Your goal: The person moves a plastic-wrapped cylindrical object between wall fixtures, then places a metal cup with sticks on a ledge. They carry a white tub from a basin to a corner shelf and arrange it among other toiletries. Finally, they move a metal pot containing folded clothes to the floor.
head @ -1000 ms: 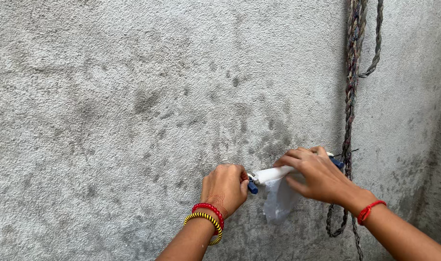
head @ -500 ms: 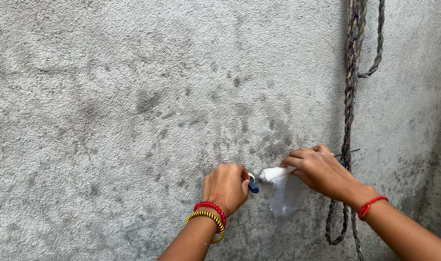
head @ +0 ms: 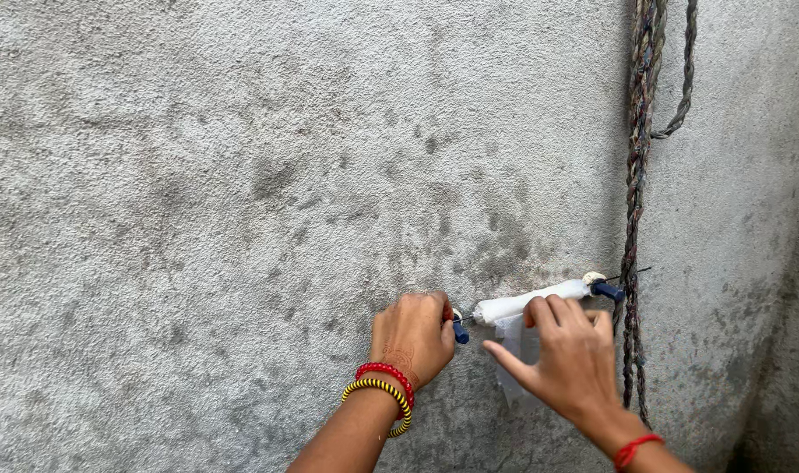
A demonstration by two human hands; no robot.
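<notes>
Head view: left hand (head: 410, 337) clenched tight on blue peg (head: 460, 331) at rough grey wall (head: 242, 175). Right hand (head: 567, 359) loosely pinched white cloth (head: 529, 305) hanging on line. Braided rope (head: 634, 201) dangled beside.

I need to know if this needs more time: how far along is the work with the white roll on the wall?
Done: the white roll spans two blue-tipped pegs on the wall. In hand: the left hand grips the left end, and the right hand holds the hanging white sheet. Left: both hands remain on it.
</notes>
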